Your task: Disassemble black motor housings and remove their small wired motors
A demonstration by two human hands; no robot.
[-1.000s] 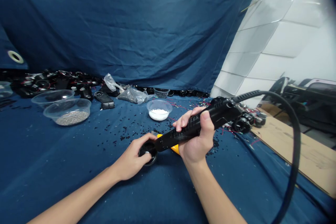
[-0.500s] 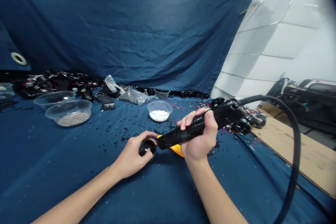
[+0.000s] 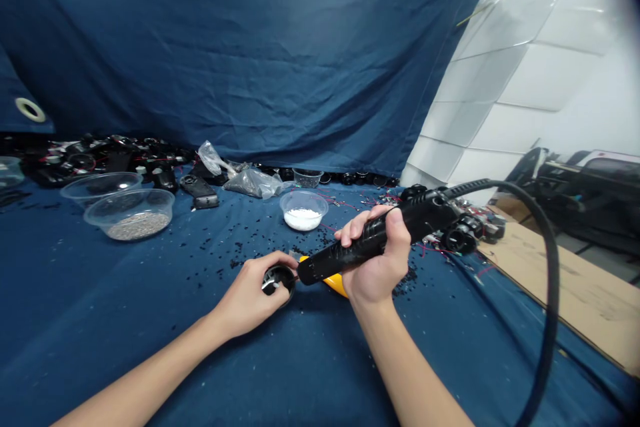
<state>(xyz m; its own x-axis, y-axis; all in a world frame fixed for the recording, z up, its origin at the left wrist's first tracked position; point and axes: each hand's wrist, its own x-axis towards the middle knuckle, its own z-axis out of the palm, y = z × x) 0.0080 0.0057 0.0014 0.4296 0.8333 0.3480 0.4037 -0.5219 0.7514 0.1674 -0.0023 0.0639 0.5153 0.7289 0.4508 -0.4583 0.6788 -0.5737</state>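
Observation:
My left hand [image 3: 247, 297] grips a round black plastic part [image 3: 280, 279] with a small white mark on its face. My right hand [image 3: 380, 260] is wrapped around the ribbed body of a black corded handheld power tool [image 3: 340, 256]. The tool's nose points left and nearly meets the round part's rim. A thick black cable [image 3: 553, 293] loops from the tool's rear end down to the right. Just below the tool lies a yellow object [image 3: 334, 285], mostly hidden, so I cannot tell what it is.
Black granules are scattered over the blue cloth [image 3: 150, 327]. Behind them stand a clear bowl of grey granules [image 3: 129, 223] and a small bowl of white granules [image 3: 301, 219]. Black parts with red wires [image 3: 95, 161] lie at the back left, more lie right of the tool [image 3: 463, 238], and cardboard [image 3: 575, 300] lies right.
The tool has shifted slightly and its cable has swung left. My left hand has turned the round part so more of its face shows.

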